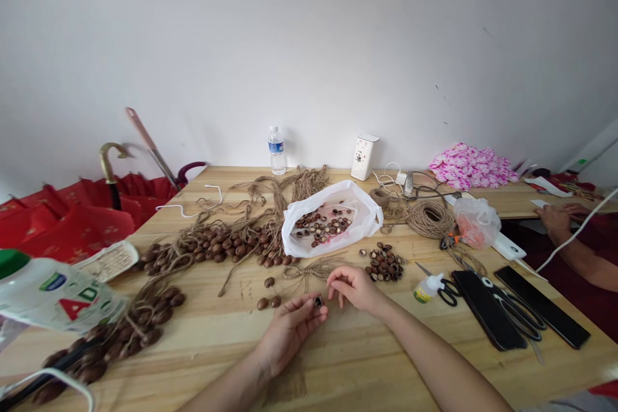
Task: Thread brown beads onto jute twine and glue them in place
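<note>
My left hand (pixel 291 328) pinches a small brown nut shell (pixel 317 300) between thumb and fingers, its dark hollow side showing. Close by on the right, my right hand (pixel 355 290) has its fingers curled together; whatever they may hold is too small to make out. Just beyond both hands lies a bundle of thin twine (pixel 313 268). A few loose brown nuts (pixel 262 304) rest left of it, and a pile of opened shells (pixel 383 264) lies to the right. Behind stands a white plastic bag (pixel 333 246) with shell pieces inside.
Nuts strung on twine (pixel 217 244) spread leftward, near a large white bottle (pixel 62 296). On the right are a glue bottle (pixel 428 288), scissors (pixel 450 293), a black phone (pixel 487 312) and a twine coil (pixel 429 217). Another person's hand (pixel 555 219) is at far right.
</note>
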